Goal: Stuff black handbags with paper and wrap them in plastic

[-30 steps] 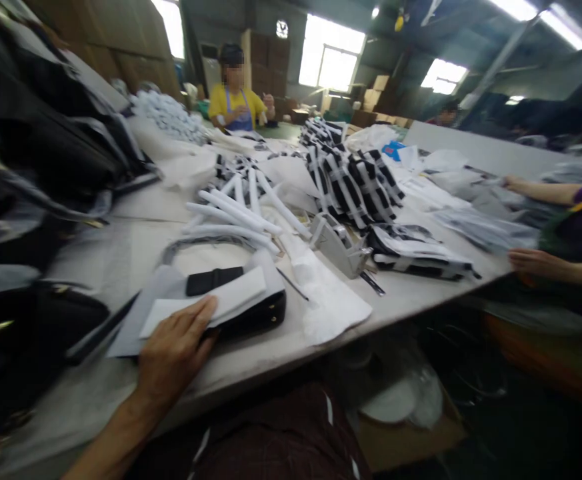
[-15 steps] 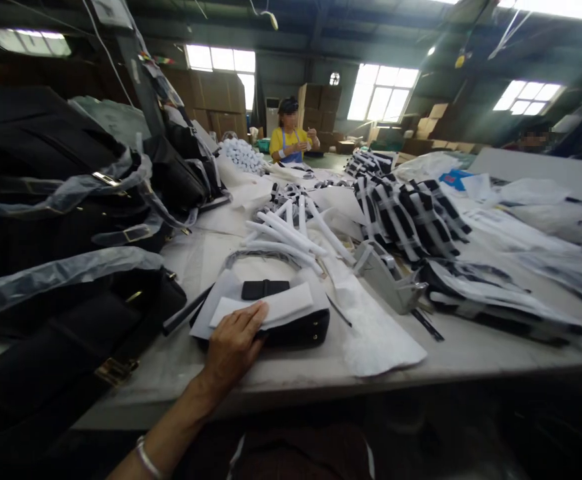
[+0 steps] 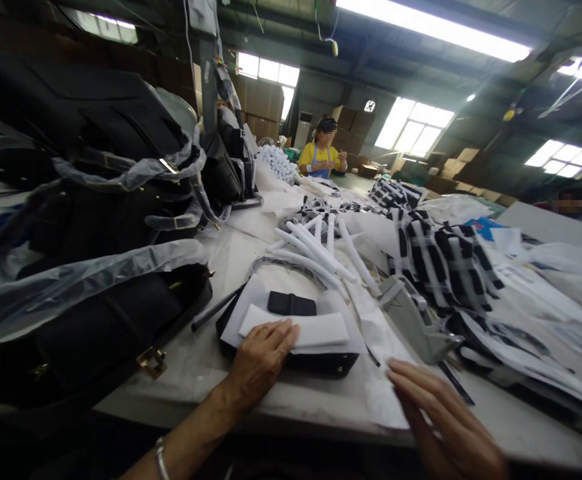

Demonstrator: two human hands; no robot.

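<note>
A black handbag (image 3: 321, 364) lies on the table in front of me, partly covered by a white sheet (image 3: 238, 325). Its curved handle (image 3: 291, 262) points away from me. On top rest a small black flap or strap piece (image 3: 291, 304) and a folded strip of white foam (image 3: 323, 329). My left hand (image 3: 263, 357) lies flat on the strip's left part, fingers stretched out. To the right, apart from the bag, my right hand (image 3: 443, 410) hovers with fingers extended and nothing visible in it. Beneath and beyond it is white wrapping paper (image 3: 383, 397).
Large black bags (image 3: 115, 313) with plastic-wrapped straps are heaped at left. White tubes (image 3: 315, 250) lie behind the handbag. A grey bag (image 3: 413, 320) and black-and-white checked bags (image 3: 443, 263) occupy the right. A person in yellow (image 3: 321, 157) works across the table (image 3: 211, 393).
My right hand has come into view at the lower right. The left hand stays on the foam strip. The whole scene has shifted right and tilted as my head turned left.
</note>
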